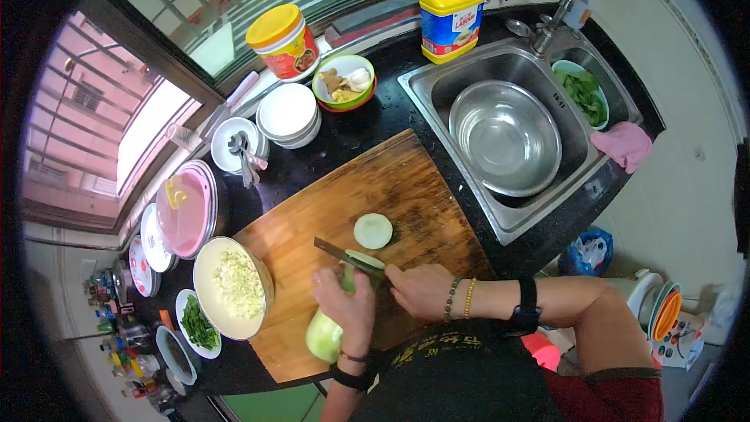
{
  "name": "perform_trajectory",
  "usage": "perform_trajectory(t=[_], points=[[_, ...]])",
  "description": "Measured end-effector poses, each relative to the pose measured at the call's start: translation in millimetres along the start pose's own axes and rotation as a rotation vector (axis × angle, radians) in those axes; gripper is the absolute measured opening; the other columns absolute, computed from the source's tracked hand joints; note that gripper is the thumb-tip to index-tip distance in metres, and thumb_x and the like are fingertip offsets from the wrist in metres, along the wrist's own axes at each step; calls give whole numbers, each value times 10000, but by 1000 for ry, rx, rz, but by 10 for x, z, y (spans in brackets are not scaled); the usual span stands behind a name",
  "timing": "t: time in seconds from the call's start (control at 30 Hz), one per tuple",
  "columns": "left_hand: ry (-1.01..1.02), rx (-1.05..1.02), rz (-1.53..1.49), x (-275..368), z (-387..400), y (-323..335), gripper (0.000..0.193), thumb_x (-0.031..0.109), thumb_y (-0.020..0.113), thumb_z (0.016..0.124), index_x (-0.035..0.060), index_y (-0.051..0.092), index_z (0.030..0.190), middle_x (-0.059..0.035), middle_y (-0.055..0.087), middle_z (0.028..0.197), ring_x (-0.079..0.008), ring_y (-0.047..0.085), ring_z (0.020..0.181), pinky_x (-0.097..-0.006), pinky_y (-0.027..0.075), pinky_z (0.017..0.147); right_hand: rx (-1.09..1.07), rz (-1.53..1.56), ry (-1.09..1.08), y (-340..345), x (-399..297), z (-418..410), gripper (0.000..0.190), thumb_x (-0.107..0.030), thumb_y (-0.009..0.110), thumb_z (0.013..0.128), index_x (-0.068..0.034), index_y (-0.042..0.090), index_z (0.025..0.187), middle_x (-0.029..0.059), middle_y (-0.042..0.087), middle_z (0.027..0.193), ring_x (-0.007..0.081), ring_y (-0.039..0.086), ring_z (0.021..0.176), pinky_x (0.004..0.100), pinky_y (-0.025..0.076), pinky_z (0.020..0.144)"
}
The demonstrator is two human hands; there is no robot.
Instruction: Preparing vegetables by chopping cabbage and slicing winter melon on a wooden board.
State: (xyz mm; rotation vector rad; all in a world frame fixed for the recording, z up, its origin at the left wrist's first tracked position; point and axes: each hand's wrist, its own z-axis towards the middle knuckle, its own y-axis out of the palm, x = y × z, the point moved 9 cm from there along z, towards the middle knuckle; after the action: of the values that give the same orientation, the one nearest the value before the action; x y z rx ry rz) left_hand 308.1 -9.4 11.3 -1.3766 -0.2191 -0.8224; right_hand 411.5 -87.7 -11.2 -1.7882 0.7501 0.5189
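My right hand [425,292] grips a kitchen knife [334,249], its blade pointing to the upper left above the wooden cutting board [404,170]. With my left hand [348,302] I hold a pale green gourd [323,337] on the board, fingers around its upper part. The blade is at the cut end of the gourd. On the blade's far side leans a thin slice [368,258], partly hidden by the knife; whether it is fully cut off I cannot tell. A round slice [373,231] lies flat a little farther off.
Left of the board stand a bowl of chopped pale vegetable [237,284] and a plate of cut greens [199,323]. Behind it are stacked white bowls [288,112] and a bowl of ginger and garlic [344,82]. The sink [498,211] at right holds a steel basin [505,138].
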Motion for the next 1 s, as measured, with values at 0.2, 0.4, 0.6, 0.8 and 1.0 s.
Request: perform_trajectory(t=[0.2,0.4,0.6,0.8,1.0], points=[[-11,32,-45,-7,-32,-26,208,121,605,665,20,484,801,-153,481,800,-334,478,780,-426,371,681,-8,-38,23,89,79,141,243,-222,485,816,-38,443,969,184,614,686,366,607,631,486,471,550],[-4,30,-65,-3,-9,-13,201,105,600,663,14,484,799,-157,492,801,-336,489,798,-418,382,696,77,26,-10,-61,230,33,417,-272,491,838,-90,384,1197,180,612,735,373,594,664,478,470,586],[-73,16,-74,-53,-29,4,202,54,605,639,8,475,787,-161,480,785,-344,483,775,-413,377,675,-66,61,13,-193,-3,-345,452,-316,467,860,-117,373,1254,176,617,754,366,598,668,472,474,592],[-64,18,-29,-30,-32,-2,246,33,623,620,6,464,805,-157,457,783,-347,471,761,-413,366,665,-114,-12,42,-211,-33,-560,452,-329,466,863,-109,380,1249,171,610,744,348,604,642,451,480,554],[-2,35,-5,-21,-50,-3,275,25,627,612,7,458,828,-160,450,798,-349,465,770,-408,365,663,-48,-37,-1,-211,-112,-644,402,-299,458,864,-52,397,1174,187,605,668,368,602,576,477,487,506]])
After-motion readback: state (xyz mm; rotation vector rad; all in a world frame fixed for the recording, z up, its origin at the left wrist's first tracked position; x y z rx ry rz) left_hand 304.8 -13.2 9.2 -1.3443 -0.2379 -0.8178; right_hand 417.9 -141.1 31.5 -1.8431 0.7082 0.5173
